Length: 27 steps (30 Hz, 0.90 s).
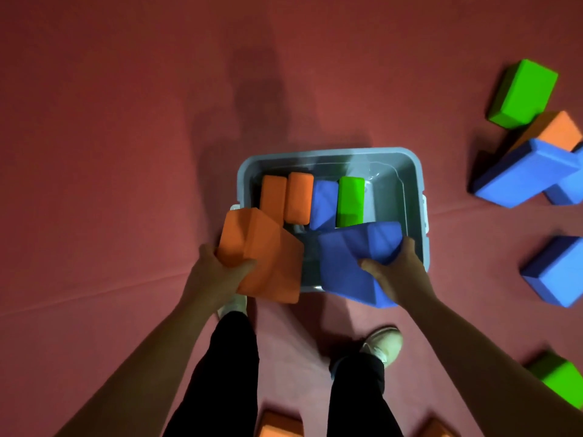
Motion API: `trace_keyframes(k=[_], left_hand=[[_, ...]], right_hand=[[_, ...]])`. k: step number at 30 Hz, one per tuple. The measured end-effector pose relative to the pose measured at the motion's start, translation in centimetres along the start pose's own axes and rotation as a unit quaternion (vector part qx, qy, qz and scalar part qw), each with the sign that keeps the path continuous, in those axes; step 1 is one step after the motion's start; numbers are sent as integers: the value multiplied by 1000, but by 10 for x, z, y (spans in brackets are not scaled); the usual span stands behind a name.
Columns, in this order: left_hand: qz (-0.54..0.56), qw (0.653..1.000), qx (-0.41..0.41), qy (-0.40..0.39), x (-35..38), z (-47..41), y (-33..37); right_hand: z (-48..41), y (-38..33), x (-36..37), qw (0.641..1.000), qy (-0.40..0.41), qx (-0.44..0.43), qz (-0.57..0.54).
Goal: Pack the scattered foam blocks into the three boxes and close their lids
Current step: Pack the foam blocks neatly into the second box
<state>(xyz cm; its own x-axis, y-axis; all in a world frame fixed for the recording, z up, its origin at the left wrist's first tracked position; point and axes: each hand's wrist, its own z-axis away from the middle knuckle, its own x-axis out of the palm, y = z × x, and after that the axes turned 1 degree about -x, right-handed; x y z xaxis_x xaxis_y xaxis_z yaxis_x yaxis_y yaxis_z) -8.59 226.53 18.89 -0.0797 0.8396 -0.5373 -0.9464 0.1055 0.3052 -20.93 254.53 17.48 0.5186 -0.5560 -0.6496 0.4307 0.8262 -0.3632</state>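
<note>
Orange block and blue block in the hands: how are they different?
The left hand grips the orange block; the right hand grips the blue block. The orange block is over the grey box's near left corner; the blue block is over its near right side. Both are brick-shaped and tilted.

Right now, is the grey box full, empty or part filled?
Part filled. Four blocks stand in a row inside the grey box: two orange, one blue, one green. Bare bottom shows to their right.
</note>
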Motion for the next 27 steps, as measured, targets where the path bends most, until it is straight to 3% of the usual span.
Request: trace_keyframes(k=[15, 21, 27], left_hand=[[-33, 996, 14, 84, 29, -15, 12], [-87, 990, 24, 105, 32, -28, 27], [-94, 991, 34, 93, 45, -32, 29]], right_hand=[[-56, -66, 22, 986, -74, -7, 149], [-72, -80, 34, 984, -53, -1, 168], [-67, -75, 24, 990, 23, -9, 141]])
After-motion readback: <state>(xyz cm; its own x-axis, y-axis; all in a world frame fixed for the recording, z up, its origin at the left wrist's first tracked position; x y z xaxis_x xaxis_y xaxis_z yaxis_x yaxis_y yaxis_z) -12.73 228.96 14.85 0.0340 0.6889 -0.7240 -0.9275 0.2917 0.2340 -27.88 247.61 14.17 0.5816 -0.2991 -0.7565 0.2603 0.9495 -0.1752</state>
